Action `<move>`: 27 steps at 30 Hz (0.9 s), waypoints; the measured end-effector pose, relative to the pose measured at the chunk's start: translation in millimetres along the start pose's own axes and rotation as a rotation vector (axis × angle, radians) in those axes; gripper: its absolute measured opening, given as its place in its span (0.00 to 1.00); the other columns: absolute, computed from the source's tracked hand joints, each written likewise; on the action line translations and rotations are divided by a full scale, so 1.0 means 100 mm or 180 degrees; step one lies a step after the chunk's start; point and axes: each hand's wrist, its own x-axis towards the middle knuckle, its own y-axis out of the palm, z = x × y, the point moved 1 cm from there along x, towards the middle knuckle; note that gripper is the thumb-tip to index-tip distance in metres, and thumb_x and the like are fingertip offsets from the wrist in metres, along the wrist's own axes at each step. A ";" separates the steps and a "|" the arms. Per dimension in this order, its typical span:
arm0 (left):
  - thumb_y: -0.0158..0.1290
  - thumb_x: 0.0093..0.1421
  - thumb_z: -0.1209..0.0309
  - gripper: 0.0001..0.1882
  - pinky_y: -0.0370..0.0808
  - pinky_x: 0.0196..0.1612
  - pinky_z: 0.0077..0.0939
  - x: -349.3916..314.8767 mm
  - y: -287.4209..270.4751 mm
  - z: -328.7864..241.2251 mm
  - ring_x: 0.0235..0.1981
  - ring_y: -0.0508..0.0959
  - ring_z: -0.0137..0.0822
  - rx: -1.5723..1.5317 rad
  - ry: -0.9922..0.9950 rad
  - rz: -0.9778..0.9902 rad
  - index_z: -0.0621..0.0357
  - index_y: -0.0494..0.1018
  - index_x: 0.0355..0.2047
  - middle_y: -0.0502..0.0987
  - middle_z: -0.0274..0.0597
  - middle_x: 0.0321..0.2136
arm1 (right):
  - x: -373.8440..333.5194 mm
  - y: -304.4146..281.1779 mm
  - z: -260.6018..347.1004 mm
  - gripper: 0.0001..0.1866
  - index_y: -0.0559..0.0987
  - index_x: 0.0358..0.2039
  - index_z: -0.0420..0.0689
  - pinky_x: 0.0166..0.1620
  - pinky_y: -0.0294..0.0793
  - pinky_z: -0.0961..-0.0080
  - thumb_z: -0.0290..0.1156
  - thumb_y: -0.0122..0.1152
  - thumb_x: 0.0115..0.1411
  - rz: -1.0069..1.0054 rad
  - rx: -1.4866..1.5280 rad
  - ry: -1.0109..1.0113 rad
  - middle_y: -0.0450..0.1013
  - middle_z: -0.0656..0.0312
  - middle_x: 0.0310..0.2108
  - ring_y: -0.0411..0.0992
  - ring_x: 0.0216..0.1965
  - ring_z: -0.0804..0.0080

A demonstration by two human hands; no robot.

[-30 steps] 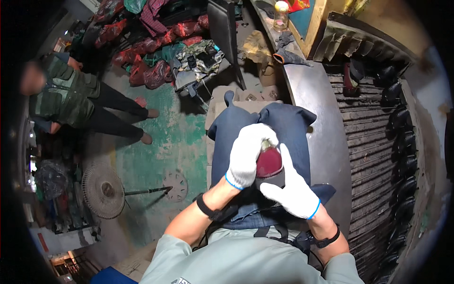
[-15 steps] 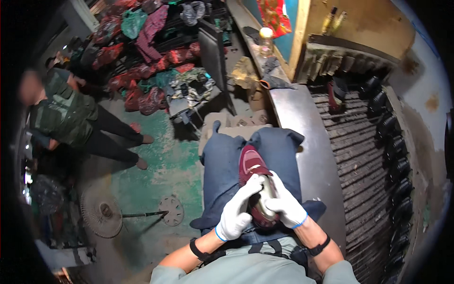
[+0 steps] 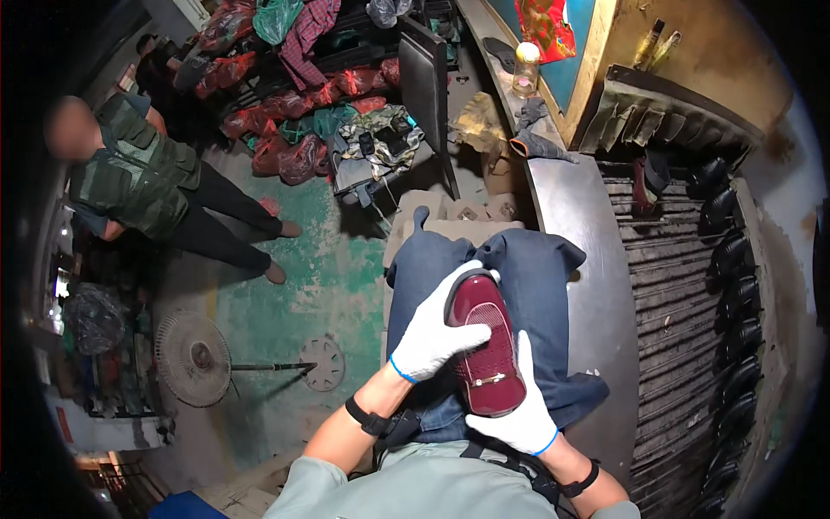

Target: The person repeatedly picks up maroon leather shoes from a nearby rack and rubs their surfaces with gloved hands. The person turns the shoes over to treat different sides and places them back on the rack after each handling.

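Observation:
A glossy dark red shoe is held above my lap, its upper facing me, with a perforated panel and a metallic bar across it. My left hand, in a white knitted glove, grips the far end, thumb lying across the upper and fingers round the dark sole edge. My right hand, gloved the same way, supports the near end, its fingers up along the right side and its thumb by the lower edge. The sole and the shoe's opening are mostly hidden.
Along my right runs a metal ledge beside a slatted rack with a row of black shoes and a red one. A bottle stands ahead. At left are a standing person and a fan; bags lie beyond.
The shoe has been turned, so its upper now faces me instead of its opening. My left hand has shifted to the far end, my right to the near end. The view has swung slightly.

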 end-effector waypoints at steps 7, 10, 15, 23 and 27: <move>0.74 0.58 0.71 0.39 0.75 0.69 0.33 0.10 0.06 -0.19 0.62 0.80 0.35 0.1008 0.0126 -0.0450 0.61 0.74 0.69 0.82 0.43 0.63 | 0.13 0.09 0.12 0.63 0.49 0.83 0.34 0.68 0.77 0.65 0.26 0.82 0.55 -0.0529 -0.0689 -0.0527 0.75 0.46 0.67 0.78 0.64 0.59; 0.72 0.61 0.69 0.36 0.77 0.67 0.33 0.12 0.17 -0.27 0.59 0.82 0.35 0.1556 0.0336 -0.0554 0.62 0.76 0.69 0.84 0.45 0.60 | 0.08 0.00 0.10 0.63 0.55 0.82 0.33 0.71 0.74 0.64 0.34 0.85 0.53 -0.0745 -0.1247 -0.0444 0.72 0.43 0.71 0.75 0.69 0.59; 0.61 0.75 0.67 0.38 0.69 0.76 0.43 0.27 0.25 0.00 0.75 0.72 0.50 0.0168 0.0371 -0.0077 0.65 0.60 0.79 0.68 0.55 0.76 | -0.03 -0.58 0.47 0.46 0.72 0.71 0.33 0.62 0.80 0.64 0.28 0.83 0.53 -0.1333 0.0563 0.0211 0.80 0.52 0.59 0.80 0.58 0.64; 0.55 0.78 0.75 0.23 0.80 0.68 0.42 0.15 -0.24 0.30 0.64 0.82 0.49 0.0132 -0.0337 0.0162 0.70 0.70 0.70 0.80 0.59 0.64 | -0.58 -3.85 -0.23 0.18 0.84 0.44 0.40 0.38 0.79 0.65 0.24 0.77 0.52 -0.3527 -0.0538 0.0816 0.80 0.64 0.35 0.77 0.34 0.68; 0.58 0.76 0.73 0.23 0.81 0.67 0.47 0.16 -0.41 0.57 0.63 0.83 0.53 -0.0323 -0.0426 -0.0017 0.72 0.71 0.67 0.80 0.62 0.61 | -1.36 -4.82 -0.96 0.15 0.85 0.39 0.38 0.39 0.77 0.66 0.22 0.76 0.49 -0.4373 -0.0717 0.0900 0.81 0.62 0.39 0.75 0.36 0.70</move>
